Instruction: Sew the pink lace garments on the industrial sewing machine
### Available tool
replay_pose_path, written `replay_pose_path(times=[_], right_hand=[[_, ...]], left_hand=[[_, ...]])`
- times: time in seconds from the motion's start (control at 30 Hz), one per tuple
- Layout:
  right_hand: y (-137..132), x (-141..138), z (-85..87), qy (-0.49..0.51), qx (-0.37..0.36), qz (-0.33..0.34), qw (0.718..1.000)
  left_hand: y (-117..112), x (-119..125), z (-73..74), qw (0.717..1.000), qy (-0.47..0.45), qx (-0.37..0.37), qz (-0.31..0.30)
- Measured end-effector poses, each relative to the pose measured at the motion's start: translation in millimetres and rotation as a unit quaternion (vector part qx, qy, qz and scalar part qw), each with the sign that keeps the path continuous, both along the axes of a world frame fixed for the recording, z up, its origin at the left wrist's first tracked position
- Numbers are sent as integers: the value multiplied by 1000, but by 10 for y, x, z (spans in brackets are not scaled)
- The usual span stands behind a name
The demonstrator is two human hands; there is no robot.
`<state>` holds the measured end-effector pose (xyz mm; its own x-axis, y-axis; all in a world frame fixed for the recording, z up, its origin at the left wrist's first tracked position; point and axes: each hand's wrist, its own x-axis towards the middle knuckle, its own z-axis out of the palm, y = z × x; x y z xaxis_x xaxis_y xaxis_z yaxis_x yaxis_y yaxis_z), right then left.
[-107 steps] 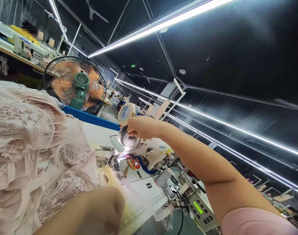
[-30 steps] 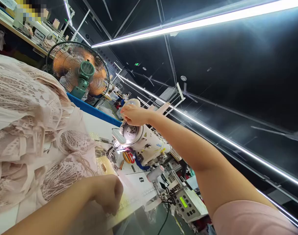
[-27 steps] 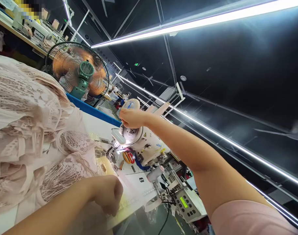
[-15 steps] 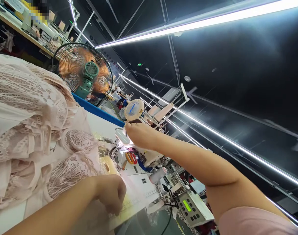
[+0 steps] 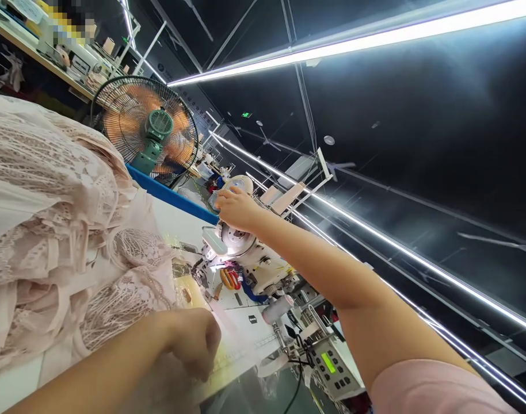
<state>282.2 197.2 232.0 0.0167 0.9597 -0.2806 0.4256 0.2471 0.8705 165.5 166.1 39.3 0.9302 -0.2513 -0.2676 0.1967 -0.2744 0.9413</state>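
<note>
My right hand is raised at the head of a sewing machine, in front of a round pale cover. Its fingers are partly stretched and slightly apart; whether they touch the cover I cannot tell. Just below that hand, a round metal disc shows on the machine. Low in the view, my left hand is curled closed over the near table edge, its fingertips hidden. Pale pink lace garments lie beside it, running toward the needle area.
A caged fan with orange blades stands behind a blue board edge. Orange-handled scissors lie by the machine. A thread cone and a control box with a green display are at the right. More lace is heaped left.
My right hand has lifted from the round disc toward the pale cover, and its fingers have loosened from a closed shape. The disc is now uncovered. My left hand stays in place.
</note>
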Motion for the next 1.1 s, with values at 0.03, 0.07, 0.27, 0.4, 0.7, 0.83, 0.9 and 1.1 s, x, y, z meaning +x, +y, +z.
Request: replay_pose_path(times=[0.03, 0.07, 0.27, 0.4, 0.7, 0.83, 0.9, 1.1], right_hand=[[37, 12, -5, -7, -9, -5, 1000], [72, 7, -5, -15, -20, -16, 1000], [259, -75, -73, -41, -106, -87, 990], [251, -38, -119, -52, -124, -77, 988], [165, -121, 205, 95, -71, -88, 989], [142, -118, 200, 54, -67, -124, 989], [136, -72, 155, 28, -66, -137, 988], [140, 58, 52, 13, -67, -104, 992]], left_hand=[[0, -2, 5, 1000, 1, 0, -1], [2, -5, 12, 1000, 3, -1, -1], [19, -24, 45, 1000, 2, -8, 0], [19, -25, 57, 1000, -2, -6, 2], [28, -36, 81, 1000, -16, 0, -10], [28, -26, 55, 1000, -10, 3, -3], [23, -12, 31, 1000, -9, 7, 2], [5, 12, -15, 1000, -10, 7, 10]])
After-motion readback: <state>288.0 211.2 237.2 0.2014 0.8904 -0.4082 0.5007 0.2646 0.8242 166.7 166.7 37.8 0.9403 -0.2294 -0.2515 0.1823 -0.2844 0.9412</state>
